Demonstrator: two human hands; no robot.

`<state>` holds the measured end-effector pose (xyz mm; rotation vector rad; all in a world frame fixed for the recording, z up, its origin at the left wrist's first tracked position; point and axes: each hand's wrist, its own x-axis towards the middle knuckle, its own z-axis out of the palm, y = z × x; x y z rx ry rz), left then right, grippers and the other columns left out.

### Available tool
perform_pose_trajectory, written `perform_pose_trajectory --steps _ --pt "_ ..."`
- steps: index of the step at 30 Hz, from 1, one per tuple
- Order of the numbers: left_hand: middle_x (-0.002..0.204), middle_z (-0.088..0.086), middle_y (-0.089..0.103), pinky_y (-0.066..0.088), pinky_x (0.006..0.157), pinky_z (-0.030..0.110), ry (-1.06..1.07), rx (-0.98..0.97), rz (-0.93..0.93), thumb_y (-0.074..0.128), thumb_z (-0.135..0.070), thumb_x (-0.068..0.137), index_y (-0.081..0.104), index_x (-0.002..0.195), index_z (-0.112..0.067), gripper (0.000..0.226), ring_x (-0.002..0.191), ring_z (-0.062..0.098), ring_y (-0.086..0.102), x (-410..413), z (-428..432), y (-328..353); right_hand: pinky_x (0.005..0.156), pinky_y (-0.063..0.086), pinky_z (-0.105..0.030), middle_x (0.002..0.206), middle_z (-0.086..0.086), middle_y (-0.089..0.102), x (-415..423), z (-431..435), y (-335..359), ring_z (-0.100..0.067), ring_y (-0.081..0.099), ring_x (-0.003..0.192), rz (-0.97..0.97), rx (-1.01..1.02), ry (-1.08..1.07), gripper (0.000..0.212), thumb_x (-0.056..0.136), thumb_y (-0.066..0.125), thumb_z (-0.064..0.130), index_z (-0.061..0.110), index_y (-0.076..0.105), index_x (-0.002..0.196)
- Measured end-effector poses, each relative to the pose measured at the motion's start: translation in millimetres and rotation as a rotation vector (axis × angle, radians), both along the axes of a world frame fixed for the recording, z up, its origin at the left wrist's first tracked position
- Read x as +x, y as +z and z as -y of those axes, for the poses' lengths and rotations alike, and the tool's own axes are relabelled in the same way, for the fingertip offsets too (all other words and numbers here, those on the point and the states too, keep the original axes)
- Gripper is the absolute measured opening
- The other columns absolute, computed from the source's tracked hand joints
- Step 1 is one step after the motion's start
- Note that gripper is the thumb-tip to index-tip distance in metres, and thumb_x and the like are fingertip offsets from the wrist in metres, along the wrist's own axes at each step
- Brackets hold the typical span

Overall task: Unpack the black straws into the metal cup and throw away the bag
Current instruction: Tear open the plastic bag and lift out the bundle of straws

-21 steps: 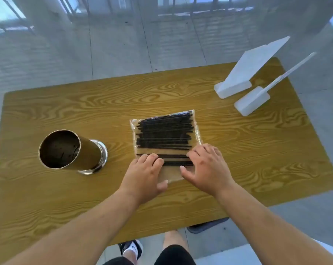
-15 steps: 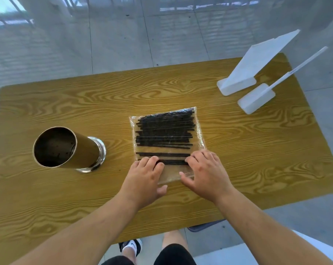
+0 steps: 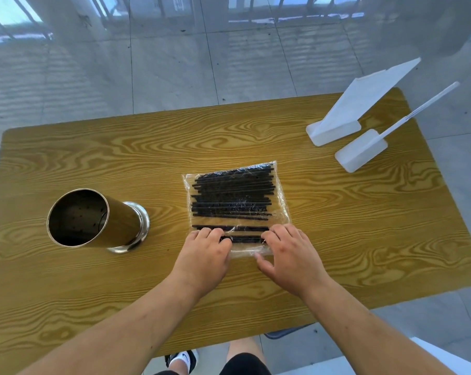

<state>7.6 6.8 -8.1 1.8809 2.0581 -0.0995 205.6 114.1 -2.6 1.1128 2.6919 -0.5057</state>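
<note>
Unmoved: left hand point(image 3: 202, 258), right hand point(image 3: 291, 255) curl on crinkly clear bag point(image 3: 245, 249), seemingly pinching; thin black straws point(image 3: 231, 196) inside.

This is a plain indoor room, laid out somewhat like a café or drinks stall. The floor point(image 3: 175, 63) is pale grey tile, glossy with daylight from barred windows point(image 3: 12, 20) along the far side. A wood-grain tabletop point(image 3: 350, 226) carries two white sign stands point(image 3: 334, 131), a metal cup point(image 3: 115, 226) and a clear bag point(image 3: 281, 204) of black straws point(image 3: 231, 193). These suit a place that serves drinks, but whether it is one cannot be told.
</note>
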Motion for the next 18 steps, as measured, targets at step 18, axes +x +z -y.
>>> perform_pose_trajectory --steps 18 --pt "0.065 -0.002 0.066 0.033 0.062 0.033 0.256 0.452 0.003 0.069 -0.015 0.095 0.064 0.083 -0.017 0.013 0.055 0.031 0.060 -61 -81 152 0.081 0.051 -0.030 0.097 0.009 0.074 -26 -93 123 -0.014 0.065 0.097 -0.519 -0.088 -0.453 0.005 0.099 0.075 0.026 0.022 0.077 0.101"
